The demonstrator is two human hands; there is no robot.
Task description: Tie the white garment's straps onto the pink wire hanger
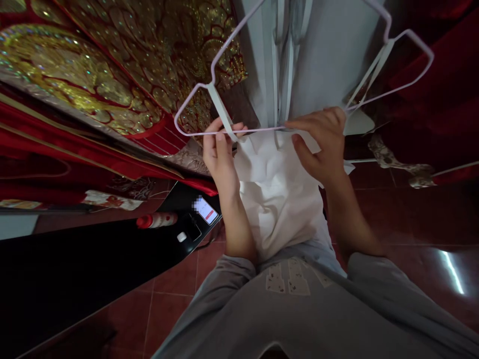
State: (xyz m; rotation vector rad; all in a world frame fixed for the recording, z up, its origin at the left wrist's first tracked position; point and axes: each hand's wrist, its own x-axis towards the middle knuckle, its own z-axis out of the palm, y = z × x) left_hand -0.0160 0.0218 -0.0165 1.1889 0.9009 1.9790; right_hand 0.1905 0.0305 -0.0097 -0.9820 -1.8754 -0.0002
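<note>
A pale pink hanger (258, 130) spans the view above a white garment (273, 184) that hangs in front of me. One of the garment's white straps (220, 107) is looped over the hanger's left shoulder; thin white straps (376, 67) hang at the right shoulder. My left hand (223, 162) closes at the lower end of the left strap, thumb in front and fingers partly behind the hanger's bottom bar. Fingers stretched and thumb apart, my right hand (324, 142) lies over the bar's right part, its fingertips at the garment's top edge.
Red garments with gold sequins (93, 75) hang on the left, dark red cloth (441, 94) on the right. A black table (93, 264) at lower left carries a lit phone (206, 210), a red-capped bottle (157, 220) and a small white case (181, 237). Red tiles cover the floor.
</note>
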